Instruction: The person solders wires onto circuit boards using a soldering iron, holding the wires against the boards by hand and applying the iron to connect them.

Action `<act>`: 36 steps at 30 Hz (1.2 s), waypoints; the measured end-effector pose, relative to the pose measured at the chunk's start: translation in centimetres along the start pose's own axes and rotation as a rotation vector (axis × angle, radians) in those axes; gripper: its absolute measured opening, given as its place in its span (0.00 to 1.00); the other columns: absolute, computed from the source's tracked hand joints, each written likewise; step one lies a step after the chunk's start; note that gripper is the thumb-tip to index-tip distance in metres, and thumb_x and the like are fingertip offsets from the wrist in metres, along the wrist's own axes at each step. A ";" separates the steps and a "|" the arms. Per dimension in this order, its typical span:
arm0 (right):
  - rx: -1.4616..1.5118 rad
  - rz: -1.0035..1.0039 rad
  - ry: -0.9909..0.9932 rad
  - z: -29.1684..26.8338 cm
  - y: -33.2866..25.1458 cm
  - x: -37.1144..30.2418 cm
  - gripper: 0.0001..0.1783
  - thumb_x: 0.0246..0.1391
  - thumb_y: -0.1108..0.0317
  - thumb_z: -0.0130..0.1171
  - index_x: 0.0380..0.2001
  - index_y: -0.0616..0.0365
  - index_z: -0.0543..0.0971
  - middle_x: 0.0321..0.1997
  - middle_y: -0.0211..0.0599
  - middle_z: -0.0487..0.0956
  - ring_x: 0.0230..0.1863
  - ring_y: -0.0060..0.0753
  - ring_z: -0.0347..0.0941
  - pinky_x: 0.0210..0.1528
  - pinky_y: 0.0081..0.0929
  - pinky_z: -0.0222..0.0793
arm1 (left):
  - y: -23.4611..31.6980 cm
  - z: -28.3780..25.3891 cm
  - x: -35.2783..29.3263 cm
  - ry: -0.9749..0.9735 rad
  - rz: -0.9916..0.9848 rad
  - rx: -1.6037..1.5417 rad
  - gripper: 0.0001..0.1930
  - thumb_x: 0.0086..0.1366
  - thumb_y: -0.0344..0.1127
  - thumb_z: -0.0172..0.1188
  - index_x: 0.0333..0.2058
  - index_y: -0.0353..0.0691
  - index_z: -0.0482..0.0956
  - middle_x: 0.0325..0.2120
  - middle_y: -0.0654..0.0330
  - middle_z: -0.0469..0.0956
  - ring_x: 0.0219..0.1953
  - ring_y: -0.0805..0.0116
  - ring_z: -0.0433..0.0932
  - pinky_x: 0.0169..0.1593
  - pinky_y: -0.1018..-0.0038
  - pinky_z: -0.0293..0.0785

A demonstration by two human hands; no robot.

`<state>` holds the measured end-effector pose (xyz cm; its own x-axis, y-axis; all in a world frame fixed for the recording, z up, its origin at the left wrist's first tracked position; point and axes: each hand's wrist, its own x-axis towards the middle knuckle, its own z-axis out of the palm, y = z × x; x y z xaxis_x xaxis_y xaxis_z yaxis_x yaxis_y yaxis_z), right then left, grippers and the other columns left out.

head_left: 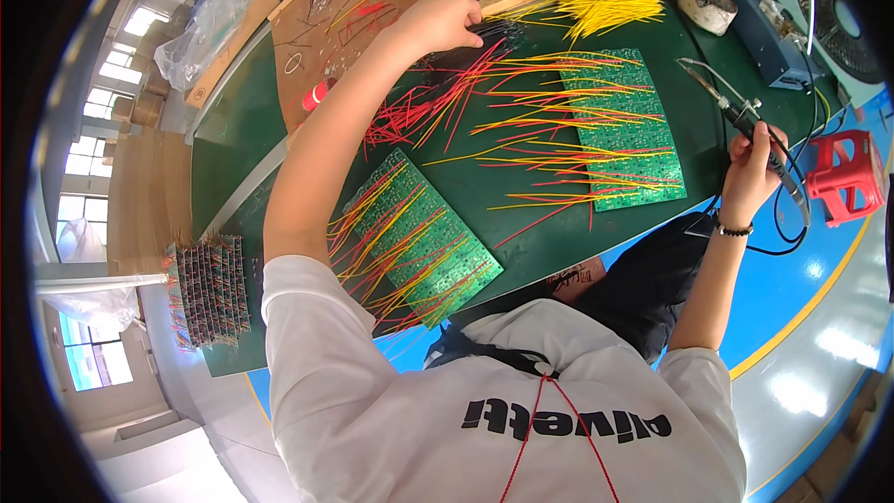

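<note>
Across the white shirt [559, 466] at the bottom of the frame, we find bold dark lettering [639, 424], upside down to us. Farther up, a brownish patch [579, 278] under the table edge carries dark marks too small to make out.

At upper centre, the left hand [445, 23] reaches over a heap of black wires [498, 33]. Its fingers are bent, tips close to the wires — we cannot tell whether they grasp one. At right, the right hand [752, 172] is clenched round the handle of a soldering tool [743, 119], whose tip points to the upper left.

Between the hands, right of centre, lies a green circuit board [629, 135] with red and yellow wires fanning out leftward. A second board [438, 237] lies tilted at lower centre, its wires running left and partly blurred. Loose red wires [396, 121] lie near the middle and a yellow wire bundle [610, 7] at the top.

The left forearm [321, 154] hides part of a brown tray [307, 23] at upper left. The fan [843, 19] at upper right is cut off by the frame's black rim.

The table [237, 112] is dark green. Around it we see a blue floor [745, 317] with a yellow line, a red stool [847, 177] at right, and bright windows [84, 214] down the left — bent by the lens.
</note>
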<state>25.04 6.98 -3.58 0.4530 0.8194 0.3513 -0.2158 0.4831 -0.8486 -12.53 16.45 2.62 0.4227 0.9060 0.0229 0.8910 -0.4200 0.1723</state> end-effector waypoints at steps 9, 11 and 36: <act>0.071 -0.021 -0.006 0.3 -0.1 0.1 0.06 0.51 0.72 0.52 0.26 0.61 0.67 0.15 0.29 0.65 0.15 0.15 0.58 0.17 0.11 0.51 | 0.1 0.0 -0.3 0.046 0.003 0.051 0.13 0.42 0.27 0.63 0.31 0.35 0.76 0.29 0.53 0.76 0.32 0.58 0.76 0.36 0.69 0.72; 0.063 -0.024 -0.006 0.3 0.0 0.1 0.06 0.51 0.72 0.52 0.26 0.61 0.67 0.15 0.29 0.65 0.15 0.15 0.58 0.17 0.11 0.50 | -0.2 0.0 -0.5 0.052 0.019 0.057 0.14 0.42 0.26 0.62 0.31 0.35 0.76 0.30 0.53 0.76 0.33 0.58 0.75 0.36 0.69 0.72; 0.033 -0.017 0.001 0.3 -0.2 -0.2 0.06 0.51 0.72 0.52 0.25 0.59 0.66 0.15 0.26 0.65 0.15 0.13 0.58 0.16 0.10 0.51 | 0.6 -0.8 0.0 0.294 -0.017 -0.245 0.05 0.57 0.28 0.48 0.29 0.33 0.71 0.31 0.48 0.74 0.34 0.51 0.73 0.38 0.65 0.69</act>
<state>24.77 6.85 -3.39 0.4579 0.8108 0.3647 -0.2364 0.5065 -0.8292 -12.12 16.20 3.49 0.3108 0.9039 0.2938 0.8164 -0.4122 0.4045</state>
